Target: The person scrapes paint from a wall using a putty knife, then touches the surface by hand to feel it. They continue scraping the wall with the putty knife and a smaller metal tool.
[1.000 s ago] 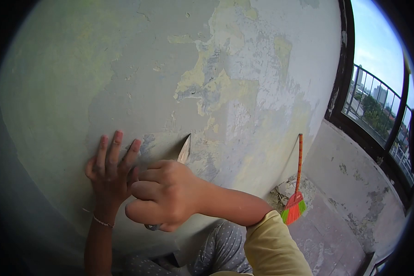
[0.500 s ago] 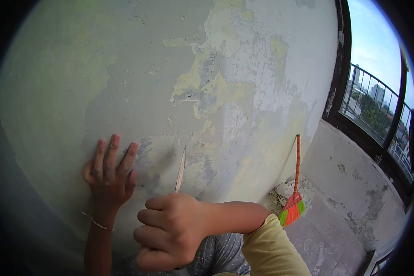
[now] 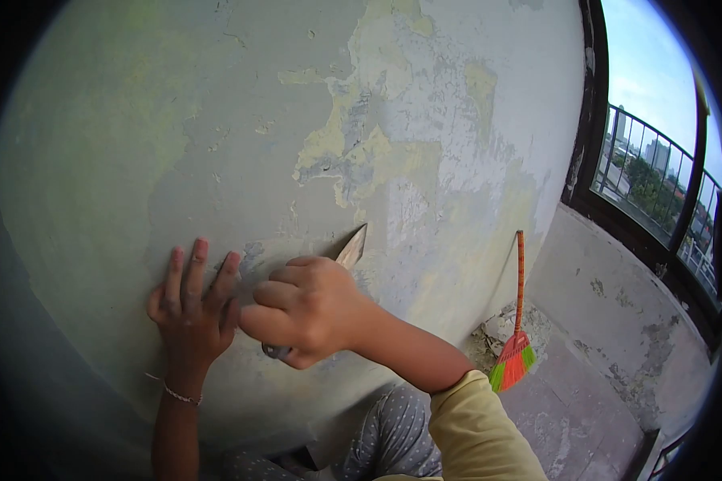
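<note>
The wall (image 3: pixel 241 168) in front of me has patchy, peeling paint in grey, pale green, yellow and white. My left hand (image 3: pixel 192 301) lies on it with fingers spread, a thin bracelet at its wrist. Just to its right, my right hand (image 3: pixel 305 309) is closed around the handle of a scraper (image 3: pixel 352 247). The scraper's worn metal blade slants up and right at the wall, beside the patchy area. The dark end of its handle shows below my fist; most of the handle is hidden.
A broom (image 3: pixel 514 357) with an orange and green head leans by the wall corner, near crumbled debris (image 3: pixel 489 329) on the floor. On the right, a dark-framed window (image 3: pixel 658 232) sits above a low, stained wall (image 3: pixel 602 297). My bent knees (image 3: pixel 389 437) are below.
My right hand has moved up along the wall with the scraper, whose blade is now turned more to the right and shows wider. My left hand stays in place.
</note>
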Available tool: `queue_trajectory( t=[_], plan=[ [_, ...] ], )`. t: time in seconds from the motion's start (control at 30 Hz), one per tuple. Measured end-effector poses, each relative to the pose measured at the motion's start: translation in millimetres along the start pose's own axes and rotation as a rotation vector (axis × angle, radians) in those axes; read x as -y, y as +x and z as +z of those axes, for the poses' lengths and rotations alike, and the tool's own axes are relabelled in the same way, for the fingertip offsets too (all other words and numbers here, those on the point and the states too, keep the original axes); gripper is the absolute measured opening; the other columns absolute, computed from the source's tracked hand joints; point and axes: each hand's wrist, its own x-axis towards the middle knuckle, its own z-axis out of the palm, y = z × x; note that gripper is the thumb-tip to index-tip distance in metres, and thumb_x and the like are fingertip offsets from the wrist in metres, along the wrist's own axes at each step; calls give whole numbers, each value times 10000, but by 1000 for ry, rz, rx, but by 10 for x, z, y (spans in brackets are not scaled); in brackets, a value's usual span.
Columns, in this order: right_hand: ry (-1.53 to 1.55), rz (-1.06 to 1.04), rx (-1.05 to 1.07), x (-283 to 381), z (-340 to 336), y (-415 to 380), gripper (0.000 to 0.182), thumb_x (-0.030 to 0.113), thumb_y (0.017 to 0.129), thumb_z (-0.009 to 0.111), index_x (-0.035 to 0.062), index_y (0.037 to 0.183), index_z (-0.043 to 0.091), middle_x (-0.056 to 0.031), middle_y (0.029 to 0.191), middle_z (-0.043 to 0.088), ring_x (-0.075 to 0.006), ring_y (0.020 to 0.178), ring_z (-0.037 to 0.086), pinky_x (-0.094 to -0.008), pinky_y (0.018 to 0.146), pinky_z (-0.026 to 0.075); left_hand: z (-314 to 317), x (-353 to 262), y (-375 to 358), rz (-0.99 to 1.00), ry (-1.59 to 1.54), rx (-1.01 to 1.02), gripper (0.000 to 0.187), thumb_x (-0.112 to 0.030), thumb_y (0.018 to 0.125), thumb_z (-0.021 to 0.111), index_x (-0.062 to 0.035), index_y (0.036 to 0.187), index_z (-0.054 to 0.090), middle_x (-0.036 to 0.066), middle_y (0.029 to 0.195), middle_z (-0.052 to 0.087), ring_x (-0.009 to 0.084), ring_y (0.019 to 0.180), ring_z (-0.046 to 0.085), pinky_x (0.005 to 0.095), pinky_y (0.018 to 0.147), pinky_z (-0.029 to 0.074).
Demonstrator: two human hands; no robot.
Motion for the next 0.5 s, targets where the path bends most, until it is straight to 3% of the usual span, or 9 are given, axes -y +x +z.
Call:
queue_trajectory(
  t=[0.17, 0.23, 0.3, 0.43, 0.5],
  plan=[
    [179, -149, -23, 314, -44, 83, 168, 190, 558, 583, 106, 673, 495, -6, 582, 381, -183, 475, 478, -322, 403, 363, -6, -31, -8, -9, 12, -4, 428, -460, 908, 412, -293, 1301, 450, 40, 1494, 289, 288, 1341, 281, 478, 1048, 159],
    [172, -49, -86, -21, 70, -60, 192, 190, 546, 585, 105, 699, 507, -12, 583, 386, -188, 480, 482, -330, 409, 368, -6, -36, -33, 3, 14, 8, 424, -459, 909, 410, -291, 1297, 452, 43, 1493, 289, 292, 1340, 281, 480, 1047, 161],
    [-65, 85, 117, -154, -23, -135, 213, 193, 535, 587, 104, 714, 510, -19, 584, 392, -189, 484, 485, -331, 411, 374, 2, -27, -40, -4, 25, 5, 421, -458, 910, 408, -289, 1293, 455, 46, 1493, 288, 296, 1340, 280, 481, 1046, 163],
    [106, -158, 20, 405, -159, 22, 253, 201, 499, 601, 109, 717, 513, -21, 583, 396, -198, 480, 480, -326, 418, 385, 23, -37, -36, -13, 30, -4, 414, -456, 913, 404, -285, 1285, 460, 53, 1493, 287, 303, 1339, 280, 485, 1044, 168],
    [216, -113, -34, 95, -27, -23, 231, 204, 495, 592, 114, 691, 508, -13, 577, 389, -191, 468, 463, -320, 410, 373, 0, -56, -49, 3, 20, 11, 410, -455, 915, 402, -283, 1282, 463, 57, 1492, 286, 307, 1339, 279, 486, 1042, 170]
  ],
)
